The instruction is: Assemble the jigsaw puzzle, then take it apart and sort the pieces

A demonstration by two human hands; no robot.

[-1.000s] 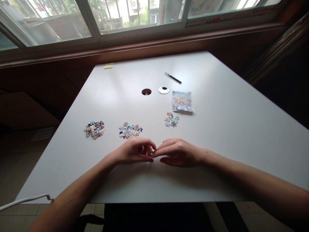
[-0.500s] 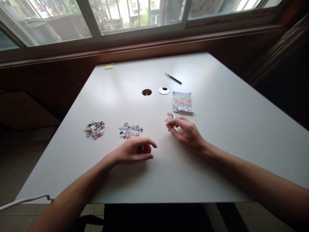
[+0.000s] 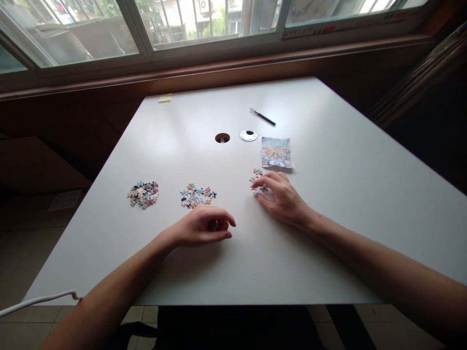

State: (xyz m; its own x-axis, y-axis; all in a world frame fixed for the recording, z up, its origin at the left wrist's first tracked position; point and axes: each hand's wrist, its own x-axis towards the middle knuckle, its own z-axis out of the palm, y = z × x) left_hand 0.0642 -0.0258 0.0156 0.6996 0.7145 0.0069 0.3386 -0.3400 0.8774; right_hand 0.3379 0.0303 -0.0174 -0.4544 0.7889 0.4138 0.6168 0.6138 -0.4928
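My left hand [image 3: 204, 226] rests on the white table [image 3: 339, 194] near the front edge, fingers curled in towards the thumb; what they hold, if anything, is hidden. My right hand [image 3: 280, 197] lies further out to the right. Its thumb and fingertips pinch at the small right-hand pile of jigsaw pieces [image 3: 257, 175], covering part of it. A middle pile of jigsaw pieces [image 3: 197, 196] lies just beyond my left hand, and a left pile of jigsaw pieces [image 3: 143, 194] sits further left. A colourful picture card [image 3: 276, 152] lies just beyond the right pile.
A black pen [image 3: 262, 116], a round cable hole [image 3: 222, 138] and its loose white cap [image 3: 248, 135] lie towards the table's far side. A yellow note [image 3: 165, 98] sits at the far left corner. A white cable [image 3: 36, 301] hangs at the lower left. Windows run behind.
A second ago both hands pinched together at the front centre. My right hand has since moved forward and right onto the right-hand pile. My left hand has stayed put.
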